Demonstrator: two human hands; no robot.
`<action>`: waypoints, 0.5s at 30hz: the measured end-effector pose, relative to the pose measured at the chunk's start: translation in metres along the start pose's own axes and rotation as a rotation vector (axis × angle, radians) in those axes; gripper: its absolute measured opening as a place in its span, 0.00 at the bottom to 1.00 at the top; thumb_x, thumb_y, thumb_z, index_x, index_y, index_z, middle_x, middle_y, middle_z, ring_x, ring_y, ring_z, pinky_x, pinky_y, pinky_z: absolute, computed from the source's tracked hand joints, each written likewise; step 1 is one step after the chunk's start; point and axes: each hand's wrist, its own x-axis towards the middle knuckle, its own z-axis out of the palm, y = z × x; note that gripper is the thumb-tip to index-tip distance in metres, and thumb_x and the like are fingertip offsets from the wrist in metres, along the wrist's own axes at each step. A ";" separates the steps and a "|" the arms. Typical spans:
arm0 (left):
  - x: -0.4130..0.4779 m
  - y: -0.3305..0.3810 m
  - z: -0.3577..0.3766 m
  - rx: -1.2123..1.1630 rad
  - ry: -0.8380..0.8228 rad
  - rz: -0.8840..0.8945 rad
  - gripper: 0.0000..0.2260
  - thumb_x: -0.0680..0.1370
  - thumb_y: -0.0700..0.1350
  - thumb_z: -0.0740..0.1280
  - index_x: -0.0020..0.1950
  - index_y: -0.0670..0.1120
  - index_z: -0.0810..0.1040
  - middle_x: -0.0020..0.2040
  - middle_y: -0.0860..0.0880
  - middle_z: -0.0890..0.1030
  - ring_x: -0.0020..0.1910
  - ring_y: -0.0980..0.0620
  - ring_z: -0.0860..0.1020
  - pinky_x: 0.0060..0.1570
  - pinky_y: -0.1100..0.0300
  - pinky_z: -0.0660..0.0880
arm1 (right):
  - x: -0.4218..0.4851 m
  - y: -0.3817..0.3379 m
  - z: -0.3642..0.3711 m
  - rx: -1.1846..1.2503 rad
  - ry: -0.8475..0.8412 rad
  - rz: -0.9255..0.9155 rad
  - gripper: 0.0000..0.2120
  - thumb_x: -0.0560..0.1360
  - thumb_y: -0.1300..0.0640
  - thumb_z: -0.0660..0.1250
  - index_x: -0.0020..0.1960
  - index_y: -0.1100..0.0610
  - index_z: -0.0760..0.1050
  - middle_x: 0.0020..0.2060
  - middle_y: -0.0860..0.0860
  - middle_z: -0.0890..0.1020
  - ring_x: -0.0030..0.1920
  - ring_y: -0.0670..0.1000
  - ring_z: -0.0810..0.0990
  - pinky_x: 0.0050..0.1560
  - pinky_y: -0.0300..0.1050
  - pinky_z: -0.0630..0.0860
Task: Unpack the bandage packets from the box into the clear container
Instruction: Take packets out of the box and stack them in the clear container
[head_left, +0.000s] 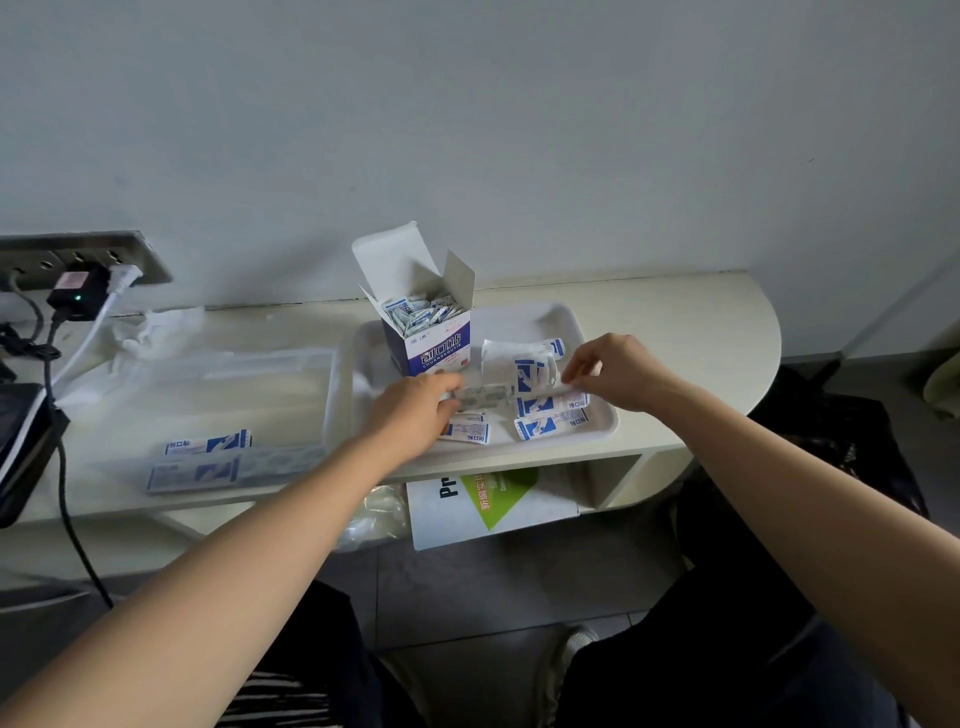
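Now fingers of left hand (415, 410), right hand (613, 371) pinch packet strip (484, 393) over tray (545, 318); open box (434, 349) behind.

My left arm (234, 571) and right arm (779, 493) are bare, right down to my left hand (415, 410) and right hand (618, 371). I wear dark trousers (701, 649). A bit of cloth (280, 696) with black and white stripes shows low down. My shoe (574, 642) is pale grey.

Open blue-and-white box (434, 347), upright, full of bandage packets (421, 312); clear container (208, 387) left, two strips (208, 445) inside.
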 end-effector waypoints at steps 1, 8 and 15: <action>0.000 0.000 0.000 -0.001 -0.001 0.001 0.06 0.80 0.45 0.62 0.53 0.48 0.77 0.47 0.46 0.81 0.46 0.43 0.78 0.44 0.52 0.75 | 0.000 -0.001 0.003 -0.012 0.042 -0.029 0.06 0.72 0.59 0.70 0.48 0.52 0.82 0.45 0.50 0.80 0.42 0.47 0.76 0.47 0.40 0.71; -0.003 0.005 -0.002 0.050 0.019 0.054 0.05 0.80 0.46 0.62 0.51 0.49 0.76 0.46 0.47 0.80 0.45 0.43 0.78 0.40 0.55 0.72 | -0.004 -0.042 0.031 0.156 -0.054 -0.315 0.11 0.72 0.55 0.72 0.54 0.53 0.80 0.44 0.44 0.81 0.34 0.43 0.75 0.38 0.37 0.73; -0.015 -0.001 -0.002 0.083 0.025 0.082 0.04 0.79 0.46 0.62 0.50 0.49 0.75 0.43 0.49 0.75 0.45 0.42 0.78 0.37 0.56 0.69 | -0.001 -0.046 0.057 0.121 -0.045 -0.345 0.05 0.74 0.53 0.69 0.46 0.52 0.83 0.36 0.49 0.82 0.38 0.46 0.74 0.42 0.43 0.71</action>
